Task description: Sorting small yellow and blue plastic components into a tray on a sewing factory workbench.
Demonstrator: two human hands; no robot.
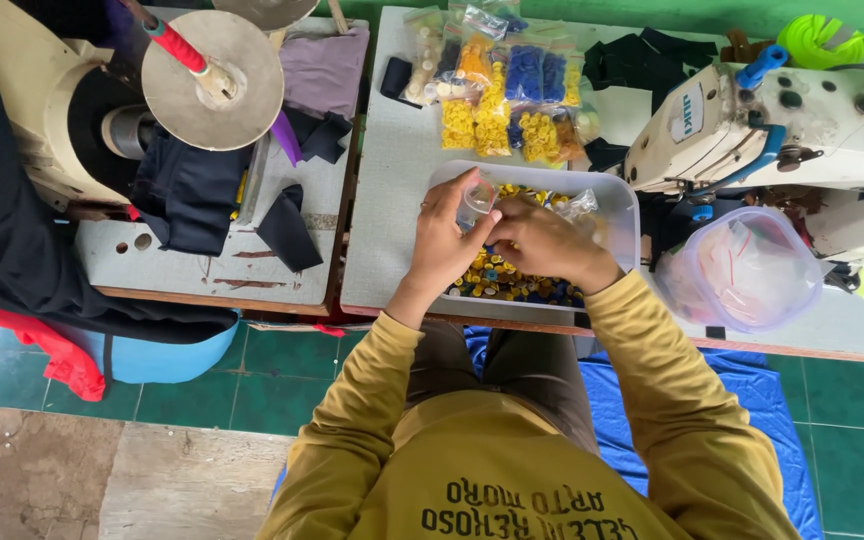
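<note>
Now, left hand [444, 240]: grasping a small clear bag [475, 203] over the tub [620, 200];
right hand [542, 240]: fingers pinched at the bag's mouth;
tub: white, on the table [392, 180], full of yellow and blue buttons [500, 280].

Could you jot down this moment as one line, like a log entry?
left hand: holds small clear bag | right hand: at the bag's mouth | under hands: white tub of yellow and blue buttons | behind: filled button bags
</note>
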